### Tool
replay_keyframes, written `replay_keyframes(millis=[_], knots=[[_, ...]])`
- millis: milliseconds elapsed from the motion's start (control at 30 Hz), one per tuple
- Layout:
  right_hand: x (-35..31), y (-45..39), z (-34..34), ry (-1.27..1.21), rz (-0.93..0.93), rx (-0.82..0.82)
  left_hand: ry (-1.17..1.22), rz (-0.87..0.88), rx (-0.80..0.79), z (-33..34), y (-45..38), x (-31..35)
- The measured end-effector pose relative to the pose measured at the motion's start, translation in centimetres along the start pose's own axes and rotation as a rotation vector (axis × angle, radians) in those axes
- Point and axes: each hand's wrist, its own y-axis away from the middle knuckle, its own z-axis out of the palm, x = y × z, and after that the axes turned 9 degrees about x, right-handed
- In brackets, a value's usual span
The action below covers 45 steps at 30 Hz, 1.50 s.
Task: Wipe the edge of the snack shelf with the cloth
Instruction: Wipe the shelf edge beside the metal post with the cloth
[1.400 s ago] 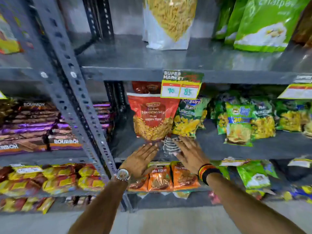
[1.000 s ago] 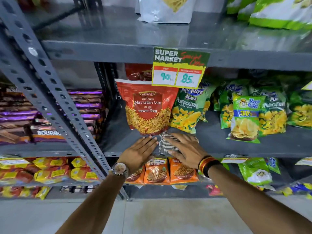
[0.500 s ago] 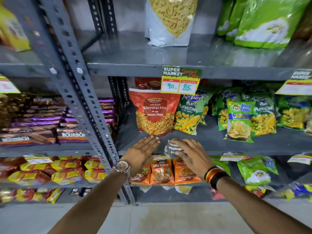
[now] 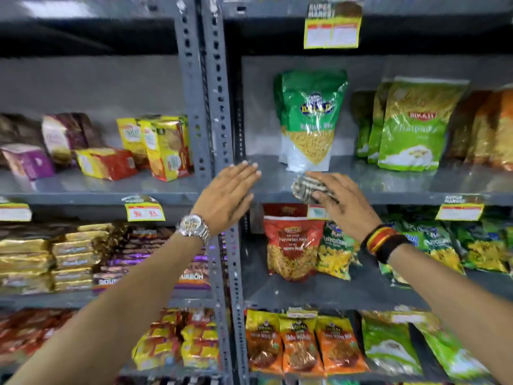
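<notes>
Head view, single frame, some motion blur toward the edges.

Right hand [image 4: 344, 204]: I see it palm-down over the striped cloth [image 4: 306, 188], fingers curled onto the bunched fabric and pressing it against the front edge of the grey metal snack shelf [image 4: 388, 187]. The cloth sits right at the lip, just in front of a green-and-white snack pouch [image 4: 311, 118] that stands upright on the shelf surface. A red, yellow and black wristband [image 4: 384, 243] shows on that wrist.

Left hand [image 4: 229, 197]: flat and spread, fingers extended, holding nothing. I read the fingertips as lying at the left end of the same shelf, beside the perforated steel upright [image 4: 219, 107]; whether the palm actually bears on the edge I cannot tell. A metal wristwatch [image 4: 194, 227] is on that wrist.

Surroundings: light green pouches [image 4: 408, 126] stand to the right on the same shelf, apart from the cloth. Below the edge, a red Navratan Mix bag [image 4: 291, 243] stands on the next shelf down, with orange packets [image 4: 299, 343] one level lower. Yellow price tags [image 4: 144, 211] hang from the shelf edges. In the left bay, yellow and red biscuit boxes [image 4: 155, 145] lie stacked.
</notes>
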Motion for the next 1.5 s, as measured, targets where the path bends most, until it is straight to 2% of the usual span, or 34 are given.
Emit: replay_keyframes(millis=[333,567,867,1267,1500], knots=[[0.5,-10.0,4.6,0.09,-0.072,-0.064,-0.347,0.161,-0.076,-1.9,-10.2,-7.0],[2.1,-14.6,9.3,0.118,-0.13,-0.122,-0.566,0.236,-0.113,-0.6,-11.2,-9.9],[3.9,-20.5,16.7,0.113,-0.15,-0.22,-0.589,0.224,-0.116,-0.5,-11.2,-9.9],[7.4,-29.5,25.6,0.254,-0.03,-0.272,-0.608,0.256,-0.051,0.1,-11.2,-10.3],[9.0,-29.1,28.9,0.267,0.099,-0.511,-0.63,0.266,-0.05,0.2,-11.1,-10.2]])
